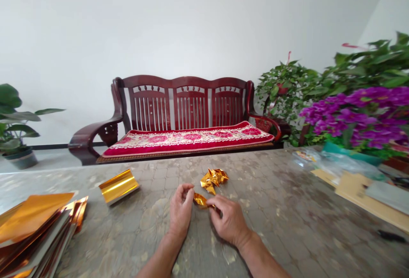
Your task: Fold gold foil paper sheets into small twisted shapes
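Left hand [180, 210]: pinching 1 end of gold foil [200, 200]
Right hand [228, 220]: pinching its other end
Folded pieces [213, 179]: just beyond
Writing: none readable

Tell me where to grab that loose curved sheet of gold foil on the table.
Pinch the curved gold foil sheet by its raised near long edge, coming from the left hand side. It arches off the table, so fingers can slip under; the shiny top would likely slide and crease.
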The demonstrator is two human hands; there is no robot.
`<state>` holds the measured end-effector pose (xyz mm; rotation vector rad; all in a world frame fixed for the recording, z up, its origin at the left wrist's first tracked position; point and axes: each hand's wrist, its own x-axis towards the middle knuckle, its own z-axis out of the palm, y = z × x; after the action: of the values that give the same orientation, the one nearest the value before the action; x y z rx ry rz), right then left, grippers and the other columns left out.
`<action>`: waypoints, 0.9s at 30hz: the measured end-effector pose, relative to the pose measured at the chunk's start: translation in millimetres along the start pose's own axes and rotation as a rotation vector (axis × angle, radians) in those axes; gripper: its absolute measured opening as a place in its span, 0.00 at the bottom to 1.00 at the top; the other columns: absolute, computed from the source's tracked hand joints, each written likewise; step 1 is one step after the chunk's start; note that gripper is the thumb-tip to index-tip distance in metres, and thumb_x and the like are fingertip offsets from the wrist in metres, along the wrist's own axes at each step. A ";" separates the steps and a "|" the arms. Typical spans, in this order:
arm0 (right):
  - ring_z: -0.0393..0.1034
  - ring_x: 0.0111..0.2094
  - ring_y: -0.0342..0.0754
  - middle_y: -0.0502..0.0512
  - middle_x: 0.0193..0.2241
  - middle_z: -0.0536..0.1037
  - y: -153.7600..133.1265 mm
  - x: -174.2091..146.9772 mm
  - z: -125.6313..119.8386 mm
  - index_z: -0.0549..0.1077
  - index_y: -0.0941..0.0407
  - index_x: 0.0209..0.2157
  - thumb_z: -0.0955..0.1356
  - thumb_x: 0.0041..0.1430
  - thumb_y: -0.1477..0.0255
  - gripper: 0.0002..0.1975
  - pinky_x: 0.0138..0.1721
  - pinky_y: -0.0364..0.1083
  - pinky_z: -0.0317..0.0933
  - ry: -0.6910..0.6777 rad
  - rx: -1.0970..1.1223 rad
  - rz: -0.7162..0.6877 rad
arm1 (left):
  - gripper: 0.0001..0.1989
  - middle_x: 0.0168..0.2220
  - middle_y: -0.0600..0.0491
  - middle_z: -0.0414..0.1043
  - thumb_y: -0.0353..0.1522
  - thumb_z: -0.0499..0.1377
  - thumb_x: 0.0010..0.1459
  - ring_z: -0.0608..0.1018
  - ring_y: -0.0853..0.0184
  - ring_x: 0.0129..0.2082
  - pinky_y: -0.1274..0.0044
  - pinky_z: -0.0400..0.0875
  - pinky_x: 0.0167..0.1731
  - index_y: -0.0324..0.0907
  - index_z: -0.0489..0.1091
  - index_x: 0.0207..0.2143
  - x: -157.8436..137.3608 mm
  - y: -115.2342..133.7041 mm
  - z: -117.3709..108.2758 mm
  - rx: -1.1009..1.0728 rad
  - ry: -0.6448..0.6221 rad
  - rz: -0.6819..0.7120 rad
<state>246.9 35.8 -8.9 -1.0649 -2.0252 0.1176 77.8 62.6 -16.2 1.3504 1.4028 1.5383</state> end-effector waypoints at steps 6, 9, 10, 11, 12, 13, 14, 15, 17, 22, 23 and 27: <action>0.73 0.36 0.47 0.54 0.34 0.77 1.7 2.0 -2.2 0.75 0.54 0.38 0.63 0.56 0.82 0.13 0.37 0.43 0.65 0.017 -0.063 -0.090 | 0.12 0.29 0.54 0.74 0.38 0.56 0.55 0.76 0.64 0.31 0.75 0.70 0.35 0.40 0.72 0.35 1.0 0.2 -0.2 -0.052 -0.038 -0.004; 0.72 0.35 0.46 0.54 0.33 0.76 0.4 2.4 -3.0 0.75 0.54 0.39 0.63 0.57 0.81 0.12 0.37 0.43 0.66 -0.008 -0.075 -0.110 | 0.11 0.29 0.54 0.75 0.38 0.58 0.53 0.77 0.64 0.31 0.76 0.71 0.34 0.40 0.72 0.35 2.5 -3.1 1.1 -0.099 -0.032 -0.023; 0.73 0.35 0.46 0.54 0.33 0.76 -0.1 2.4 -3.3 0.75 0.54 0.39 0.63 0.58 0.81 0.12 0.37 0.43 0.66 -0.017 -0.075 -0.113 | 0.11 0.29 0.54 0.75 0.38 0.58 0.53 0.77 0.65 0.31 0.76 0.71 0.34 0.40 0.72 0.34 3.0 -4.0 1.5 -0.109 -0.028 -0.027; 0.73 0.35 0.46 0.54 0.33 0.77 -0.6 2.3 -3.7 0.75 0.54 0.40 0.64 0.58 0.81 0.12 0.37 0.43 0.66 -0.024 -0.073 -0.115 | 0.11 0.29 0.54 0.75 0.38 0.58 0.52 0.77 0.65 0.31 0.76 0.71 0.34 0.40 0.72 0.34 3.5 -4.7 1.9 -0.121 -0.022 -0.032; 0.73 0.35 0.46 0.54 0.34 0.77 -1.1 2.3 -4.1 0.75 0.54 0.40 0.64 0.58 0.80 0.12 0.37 0.43 0.66 -0.030 -0.071 -0.115 | 0.11 0.29 0.54 0.75 0.38 0.59 0.52 0.77 0.65 0.31 0.76 0.71 0.34 0.40 0.72 0.34 3.9 -5.0 2.3 -0.135 -0.018 -0.040; 0.73 0.35 0.46 0.54 0.34 0.77 -1.6 2.2 -4.5 0.75 0.54 0.41 0.64 0.58 0.80 0.12 0.38 0.43 0.67 -0.033 -0.069 -0.115 | 0.12 0.29 0.54 0.75 0.39 0.59 0.51 0.77 0.65 0.30 0.76 0.71 0.34 0.40 0.71 0.34 4.2 -5.1 2.7 -0.145 -0.017 -0.050; 0.73 0.35 0.46 0.54 0.35 0.77 -2.2 2.1 -4.9 0.75 0.53 0.42 0.65 0.58 0.79 0.12 0.38 0.44 0.67 -0.035 -0.065 -0.112 | 0.12 0.29 0.54 0.76 0.39 0.59 0.51 0.77 0.65 0.30 0.77 0.71 0.34 0.40 0.71 0.34 4.5 -5.1 3.1 -0.145 -0.019 -0.061; 0.74 0.35 0.47 0.54 0.35 0.78 -2.9 2.1 -5.4 0.75 0.53 0.43 0.65 0.58 0.78 0.12 0.38 0.44 0.67 -0.036 -0.062 -0.109 | 0.13 0.29 0.53 0.76 0.39 0.59 0.51 0.77 0.65 0.30 0.77 0.71 0.33 0.40 0.71 0.34 4.7 -4.9 3.5 -0.135 -0.022 -0.072; 0.74 0.35 0.47 0.54 0.35 0.78 -3.8 1.9 -6.4 0.75 0.53 0.43 0.66 0.59 0.76 0.11 0.38 0.44 0.67 -0.035 -0.049 -0.102 | 0.13 0.29 0.52 0.77 0.39 0.59 0.50 0.78 0.64 0.30 0.76 0.71 0.33 0.40 0.72 0.34 5.0 -4.7 3.6 -0.099 -0.025 -0.088; 0.74 0.32 0.45 0.54 0.35 0.79 7.4 0.9 -9.2 0.76 0.54 0.42 0.64 0.63 0.70 0.10 0.36 0.43 0.67 0.109 0.036 0.030 | 0.12 0.33 0.50 0.80 0.36 0.56 0.53 0.80 0.60 0.36 0.71 0.72 0.40 0.41 0.73 0.37 7.4 -6.9 -1.2 0.014 0.006 -0.098; 0.74 0.31 0.45 0.54 0.35 0.79 13.7 0.7 -9.4 0.77 0.54 0.41 0.64 0.64 0.69 0.11 0.36 0.43 0.67 0.166 0.056 0.089 | 0.12 0.34 0.50 0.80 0.35 0.55 0.54 0.80 0.60 0.38 0.70 0.71 0.42 0.41 0.74 0.38 8.3 -7.6 -2.6 0.051 0.022 -0.101; 0.75 0.31 0.49 0.57 0.34 0.81 50.2 -0.2 -8.1 0.78 0.56 0.40 0.63 0.62 0.60 0.17 0.34 0.46 0.68 0.407 0.162 0.474 | 0.12 0.37 0.49 0.81 0.33 0.53 0.55 0.80 0.58 0.41 0.67 0.71 0.46 0.42 0.73 0.39 10.9 -10.6 -5.3 0.114 0.066 -0.119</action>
<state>284.9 65.4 -25.0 -1.3247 -1.3558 0.2810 68.1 73.5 -23.1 1.2673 1.6037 1.4556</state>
